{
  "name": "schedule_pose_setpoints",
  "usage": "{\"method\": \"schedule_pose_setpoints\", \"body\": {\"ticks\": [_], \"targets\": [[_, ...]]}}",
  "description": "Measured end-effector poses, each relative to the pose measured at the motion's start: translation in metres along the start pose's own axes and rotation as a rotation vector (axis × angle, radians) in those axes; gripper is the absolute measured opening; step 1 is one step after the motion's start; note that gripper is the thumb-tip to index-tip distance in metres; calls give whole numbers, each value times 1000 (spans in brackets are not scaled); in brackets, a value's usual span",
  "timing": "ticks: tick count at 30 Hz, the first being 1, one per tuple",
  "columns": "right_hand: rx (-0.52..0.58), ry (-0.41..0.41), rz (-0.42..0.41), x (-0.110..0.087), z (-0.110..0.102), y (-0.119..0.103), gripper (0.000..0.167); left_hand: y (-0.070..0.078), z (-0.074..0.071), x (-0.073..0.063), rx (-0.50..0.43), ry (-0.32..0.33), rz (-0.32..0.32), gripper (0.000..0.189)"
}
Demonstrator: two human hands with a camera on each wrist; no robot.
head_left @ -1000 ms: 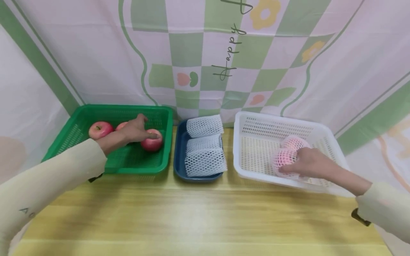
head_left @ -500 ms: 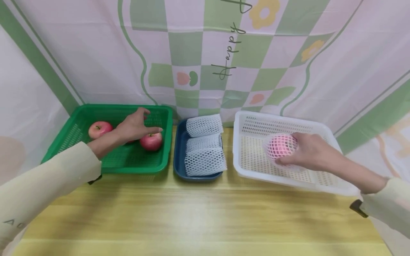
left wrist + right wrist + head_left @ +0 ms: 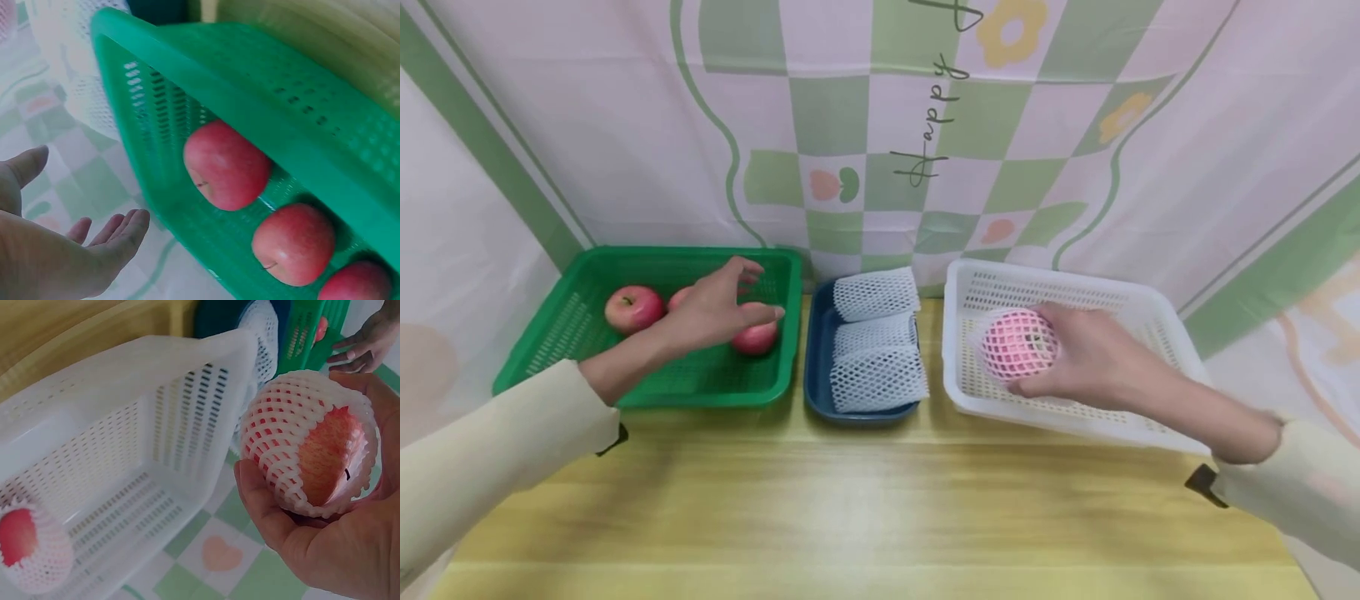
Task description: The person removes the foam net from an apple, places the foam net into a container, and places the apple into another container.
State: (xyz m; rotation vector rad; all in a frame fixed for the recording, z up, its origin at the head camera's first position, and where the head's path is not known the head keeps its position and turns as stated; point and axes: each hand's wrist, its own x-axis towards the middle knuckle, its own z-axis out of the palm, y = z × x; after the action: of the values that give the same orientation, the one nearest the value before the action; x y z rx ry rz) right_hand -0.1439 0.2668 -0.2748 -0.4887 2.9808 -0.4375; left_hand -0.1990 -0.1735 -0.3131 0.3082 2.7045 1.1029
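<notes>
I'd judge this short of halfway: three bare apples (image 3: 634, 310) sit in the green basket (image 3: 722, 398) left of the tray (image 3: 822, 354), and at least three nets (image 3: 880, 379) lie in the tray itself. Right of the tray, the right hand (image 3: 1086, 346) curls round a netted apple (image 3: 1017, 343) above the white basket (image 3: 950, 350); a second netted apple (image 3: 44, 556) lies inside. The left hand (image 3: 715, 304), fingers spread and holding nothing, hangs above the green basket. Only narrow gaps part the tray from either high-sided basket; the table (image 3: 865, 508) in front of the tray gives the most room.
</notes>
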Motion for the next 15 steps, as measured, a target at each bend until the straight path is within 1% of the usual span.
{"method": "schedule_pose_setpoints", "body": {"ticks": [5,8,12,15], "targets": [[7,24,-67,-1,8,-18,77,11,4,-11,-19,6,37,73],[13,21,-107,-4,14,-29,83,15,9,-17,-10,7,71,67],[38,1,-140,-6,24,-41,92,18,19,-24,-24,-2,118,60],[46,-6,-171,-5,33,-46,93,23,27,-29,-28,-12,136,57]]}}
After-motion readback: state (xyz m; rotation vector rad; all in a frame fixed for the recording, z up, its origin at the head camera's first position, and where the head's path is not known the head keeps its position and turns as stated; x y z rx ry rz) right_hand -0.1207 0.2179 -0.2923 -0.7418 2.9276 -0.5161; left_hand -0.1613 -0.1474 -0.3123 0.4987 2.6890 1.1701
